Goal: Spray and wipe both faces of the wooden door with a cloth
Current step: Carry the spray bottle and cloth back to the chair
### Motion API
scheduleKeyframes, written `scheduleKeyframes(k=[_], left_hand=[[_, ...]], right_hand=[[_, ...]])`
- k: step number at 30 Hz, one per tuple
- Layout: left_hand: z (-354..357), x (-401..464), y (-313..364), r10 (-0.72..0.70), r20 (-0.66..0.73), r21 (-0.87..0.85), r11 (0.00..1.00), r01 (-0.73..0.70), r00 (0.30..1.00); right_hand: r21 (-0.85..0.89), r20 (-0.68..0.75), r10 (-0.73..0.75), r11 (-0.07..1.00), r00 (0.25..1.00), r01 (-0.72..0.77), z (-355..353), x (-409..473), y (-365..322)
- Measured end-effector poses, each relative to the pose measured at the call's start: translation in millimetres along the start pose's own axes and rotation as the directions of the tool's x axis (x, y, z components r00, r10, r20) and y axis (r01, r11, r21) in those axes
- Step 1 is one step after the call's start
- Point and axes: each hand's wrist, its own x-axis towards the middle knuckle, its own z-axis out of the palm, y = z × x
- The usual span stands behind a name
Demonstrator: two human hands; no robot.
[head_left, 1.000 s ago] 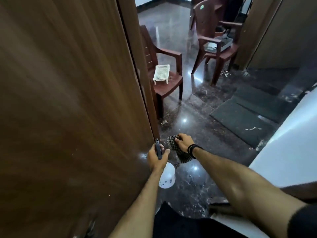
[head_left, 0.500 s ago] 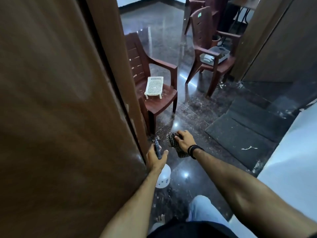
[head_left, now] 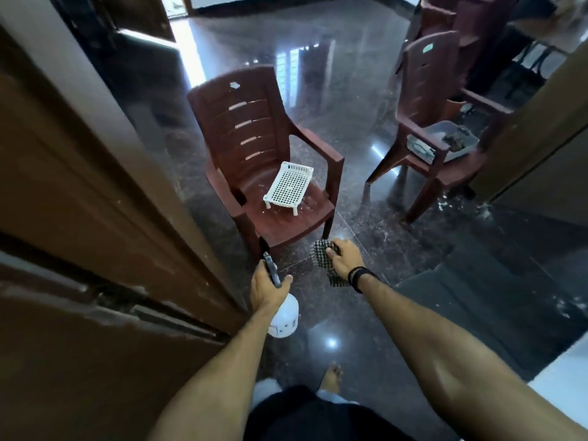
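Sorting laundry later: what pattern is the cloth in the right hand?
The cloth is a dark-and-light small check, seen in the head view.

Two hands are seen: a left hand [head_left: 269, 286] and a right hand [head_left: 345, 259]. One white spray bottle [head_left: 284, 316] and one checked cloth [head_left: 324, 261] are counted. One wooden door [head_left: 79, 233] is shown at left. Two brown plastic chairs are plainly seen, one near [head_left: 254, 148] and one far right [head_left: 429, 90]. One white perforated tray [head_left: 289, 186], one grey tub [head_left: 445, 143], one dark floor mat [head_left: 496, 291] and one bare foot [head_left: 331, 375] are counted.
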Motion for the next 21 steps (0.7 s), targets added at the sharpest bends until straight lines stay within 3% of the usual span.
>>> scheduleKeyframes(k=[8, 17, 21], left_hand=[[50.0, 103.8, 91.6, -0.049, -0.122, -0.043, 0.998, 0.044, 0.991], [104.8, 284.4, 144.8, -0.119, -0.211, -0.141, 0.986, 0.091, 0.970], [123.7, 364.4, 160.0, -0.192, -0.273, -0.231, 0.964, 0.129, 0.943]], right_hand=[[-0.036, 0.056, -0.107, 0.993, 0.993, 0.109, -55.1, 152.4, -7.6], [-0.160, 0.189, -0.100, 0.978, 0.977, 0.131, -44.7, 342.7, -23.5], [-0.221, 0.283, -0.162, 0.948, 0.945, 0.228, -28.7, 431.0, -37.5]])
